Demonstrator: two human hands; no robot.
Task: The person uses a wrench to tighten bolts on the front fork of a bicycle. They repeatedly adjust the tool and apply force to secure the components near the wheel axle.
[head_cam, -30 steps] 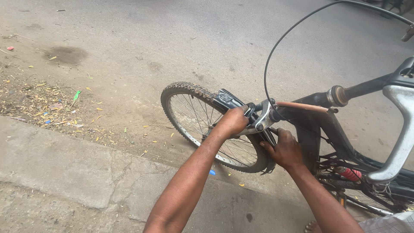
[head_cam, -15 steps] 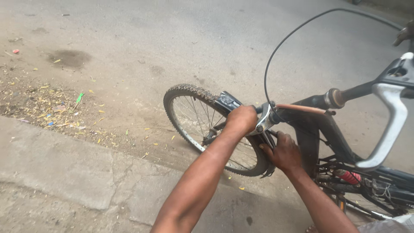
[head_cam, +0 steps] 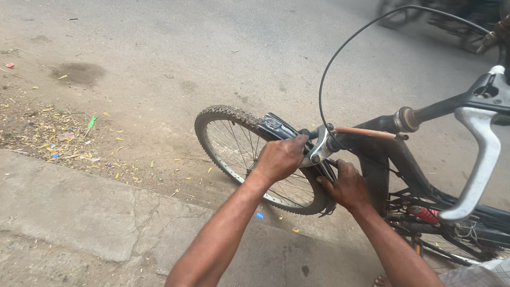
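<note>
We lean over the front wheel (head_cam: 255, 159) of a dark bicycle standing on the dusty road. Our left hand (head_cam: 280, 158) closes over the silver brake arm (head_cam: 321, 148) at the top of the tyre, seemingly to steady it, while our right hand (head_cam: 346, 185) presses curled fingers against the fork side just below, as if bracing the other half. The brake sits just behind the black mudguard (head_cam: 273, 126), its thin cable (head_cam: 324, 85) looping up in a wide arc. The arm looks worn and dull, the knobbly tyre dusty.
</note>
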